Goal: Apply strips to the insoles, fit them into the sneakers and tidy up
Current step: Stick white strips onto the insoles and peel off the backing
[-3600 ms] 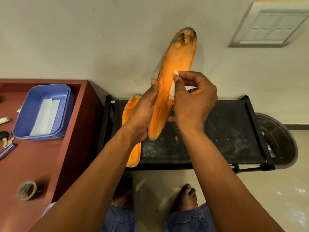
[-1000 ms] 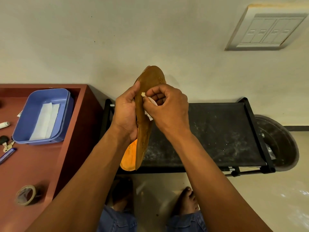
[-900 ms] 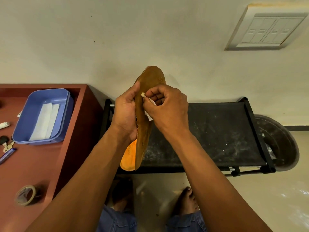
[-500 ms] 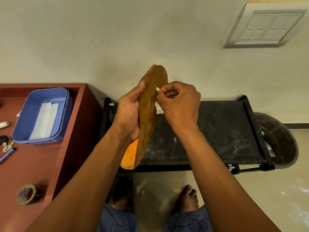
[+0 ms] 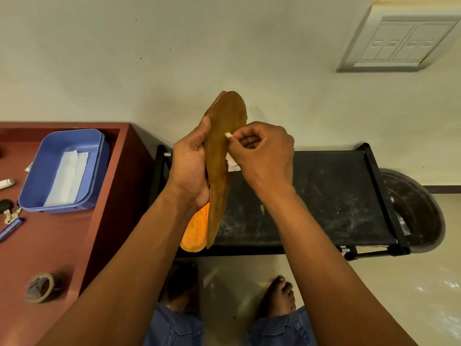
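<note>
On the far left, your red-brown tabletop point(image 5: 62, 236) carries a blue tray point(image 5: 63, 171) with white strips point(image 5: 66, 178) lying flat inside it. Just left of the tray sit a white tube point(image 5: 7, 183), a bunch of keys point(image 5: 8, 211) and a blue lighter-like item point(image 5: 11, 228). A roll of tape point(image 5: 40, 287) lies at the near edge of the tabletop.

Moving right, your left hand point(image 5: 189, 168) grips the brown insole point(image 5: 222, 166), which stands nearly upright with its toe end up, in front of the wall. Your left thumb lies along the insole's left edge near the top, and the palm wraps the middle of that edge; the other fingers are hidden behind it. A second, orange insole point(image 5: 197, 231) shows below your left hand, lying just behind the brown one's heel; whether it rests on the rack or is also held, the view does not make clear.

Your right hand point(image 5: 262, 156) is curled at the insole's right edge. Its thumb and forefinger pinch the upper end of a white strip point(image 5: 233, 164) right against the brown surface, and the strip's lower end sticks out from under the fingers, touching the insole's right side.

Behind and to the right of your hands stands a black rack point(image 5: 324, 201), its dusty top shelf beneath the insole's heel. A dark round basin point(image 5: 414, 208) leans at the rack's right end, and a switch panel point(image 5: 399, 41) hangs on the wall at the far right.
</note>
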`<state>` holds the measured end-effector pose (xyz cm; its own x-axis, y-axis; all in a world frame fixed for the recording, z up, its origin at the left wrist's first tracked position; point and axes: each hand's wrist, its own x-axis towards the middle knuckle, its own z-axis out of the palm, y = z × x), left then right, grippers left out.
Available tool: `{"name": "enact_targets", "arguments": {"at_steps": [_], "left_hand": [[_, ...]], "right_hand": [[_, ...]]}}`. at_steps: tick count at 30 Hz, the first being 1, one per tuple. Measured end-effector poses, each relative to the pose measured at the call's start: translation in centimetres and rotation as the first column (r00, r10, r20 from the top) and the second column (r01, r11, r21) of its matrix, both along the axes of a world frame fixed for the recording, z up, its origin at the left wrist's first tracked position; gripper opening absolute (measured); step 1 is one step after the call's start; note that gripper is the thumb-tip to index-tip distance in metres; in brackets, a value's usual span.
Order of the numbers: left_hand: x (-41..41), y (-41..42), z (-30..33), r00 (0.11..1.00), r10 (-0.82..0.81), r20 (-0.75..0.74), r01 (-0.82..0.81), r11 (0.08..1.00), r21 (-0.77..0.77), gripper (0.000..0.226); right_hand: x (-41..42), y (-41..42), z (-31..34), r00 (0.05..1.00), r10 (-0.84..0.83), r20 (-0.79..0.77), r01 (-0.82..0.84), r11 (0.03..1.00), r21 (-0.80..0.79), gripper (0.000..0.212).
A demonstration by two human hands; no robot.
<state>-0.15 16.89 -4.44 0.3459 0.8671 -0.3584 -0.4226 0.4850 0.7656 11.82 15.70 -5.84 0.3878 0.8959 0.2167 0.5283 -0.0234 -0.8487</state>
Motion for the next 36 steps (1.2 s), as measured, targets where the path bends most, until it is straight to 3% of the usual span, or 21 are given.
{"name": "enact_targets", "arguments": {"at_steps": [4, 11, 14, 17, 23, 26, 31, 36], "left_hand": [[0.1, -0.1, -0.1, 0.999, 0.015, -0.051, -0.015, 1.0, 0.0, 0.054], [-0.5, 0.1, 0.5, 0.994, 0.042, 0.099, -0.037, 0.998, -0.055, 0.062], [-0.6, 0.4, 0.3, 0.991, 0.059, 0.117, -0.052, 0.997, -0.066, 0.065], [-0.2, 0.3, 0.2, 0.996, 0.047, 0.081, -0.044, 0.998, -0.034, 0.062], [1.0, -0.6, -0.2, 0.998, -0.069, 0.015, 0.069, 0.998, 0.007, 0.056], [1.0, -0.6, -0.5, 0.997, -0.072, -0.018, 0.072, 0.997, 0.018, 0.054], [0.5, -0.1, -0.5, 0.998, -0.015, 0.053, 0.016, 1.0, -0.015, 0.059], [-0.2, 0.3, -0.2, 0.989, 0.072, 0.128, -0.065, 0.996, -0.06, 0.06]], "right_hand": [[1.1, 0.3, 0.0, 0.995, -0.09, -0.043, 0.089, 0.996, -0.023, 0.004], [0.4, 0.1, 0.5, 0.937, 0.286, -0.203, -0.304, 0.95, -0.065, 0.005], [-0.1, -0.1, 0.3, 0.91, 0.357, -0.212, -0.372, 0.928, -0.034, 0.007], [-0.2, -0.2, 0.1, 0.945, 0.269, -0.186, -0.277, 0.961, -0.02, 0.004], [0.7, 0.1, 0.2, 0.985, -0.12, -0.123, 0.123, 0.992, 0.01, 0.003], [1.2, 0.1, 0.1, 0.981, -0.146, -0.127, 0.148, 0.989, 0.006, 0.003], [1.3, 0.4, 0.2, 0.966, 0.082, -0.244, -0.098, 0.994, -0.054, 0.005], [0.4, 0.0, 0.3, 0.885, 0.38, -0.269, -0.403, 0.915, -0.032, 0.007]]}}
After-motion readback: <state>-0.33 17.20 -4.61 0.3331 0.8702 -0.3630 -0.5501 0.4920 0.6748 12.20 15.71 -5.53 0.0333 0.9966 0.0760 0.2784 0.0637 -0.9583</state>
